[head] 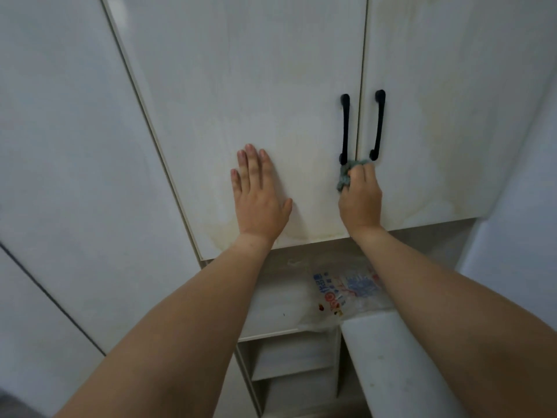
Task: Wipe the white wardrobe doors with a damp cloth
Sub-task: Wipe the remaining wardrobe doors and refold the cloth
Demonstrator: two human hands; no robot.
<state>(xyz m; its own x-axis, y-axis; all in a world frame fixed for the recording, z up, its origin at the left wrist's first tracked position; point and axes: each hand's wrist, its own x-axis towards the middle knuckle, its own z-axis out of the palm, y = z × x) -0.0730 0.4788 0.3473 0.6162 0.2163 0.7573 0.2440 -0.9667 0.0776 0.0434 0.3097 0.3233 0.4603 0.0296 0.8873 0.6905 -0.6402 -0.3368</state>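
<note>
White wardrobe doors (271,86) are steadied by the flat left hand (259,197); a bunched cloth (346,175) is gripped by the right hand (361,200) below the handle (345,128).

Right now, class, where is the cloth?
The cloth is bunched in the right hand, just below the two black handles, right of centre in the head view.

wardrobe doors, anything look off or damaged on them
Yes: yellowish stains blotch the left door near its bottom edge and the right door. Nothing looks broken; both black handles sit straight.
</note>
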